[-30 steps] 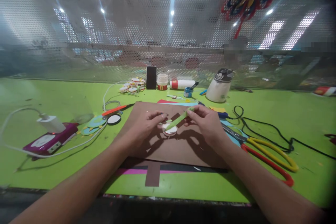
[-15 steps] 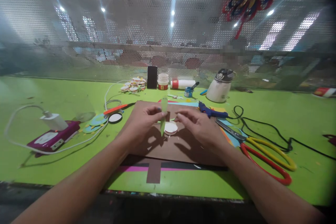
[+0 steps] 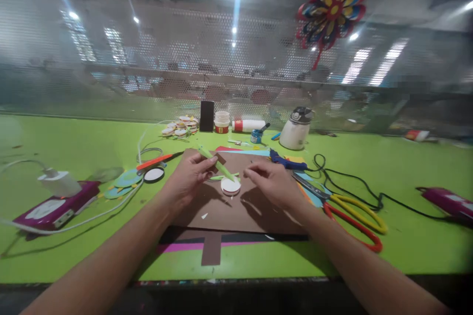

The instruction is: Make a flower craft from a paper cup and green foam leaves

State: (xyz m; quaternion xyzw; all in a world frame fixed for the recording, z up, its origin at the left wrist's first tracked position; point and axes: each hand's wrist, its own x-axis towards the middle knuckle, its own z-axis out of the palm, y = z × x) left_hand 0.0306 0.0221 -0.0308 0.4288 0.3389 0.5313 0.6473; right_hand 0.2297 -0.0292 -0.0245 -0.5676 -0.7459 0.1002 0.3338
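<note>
My left hand (image 3: 190,174) pinches a light green paper strip (image 3: 219,166) between thumb and fingers. The strip slants down to the right, its lower end over a small round white disc (image 3: 230,186) with a reddish edge. That disc lies on a brown sheet of card (image 3: 207,206), with a thin green strip just behind it. To the right of the disc, my right hand (image 3: 269,179) hovers above the card with thumb and fingertips drawn together. What it holds there, if anything, is too small to make out.
On the right lie scissors (image 3: 343,206) with yellow and red handles and a blue glue gun (image 3: 288,161). An orange cutter (image 3: 157,161), a black-rimmed white disc (image 3: 153,174) and a purple power strip (image 3: 59,209) are on the left. A bottle (image 3: 295,130) and phone (image 3: 207,116) stand behind.
The green strip has gone from upright to slanting, its lower end swinging right over the disc. My right hand's fingers have drawn closer together. The whole view has shifted a little.
</note>
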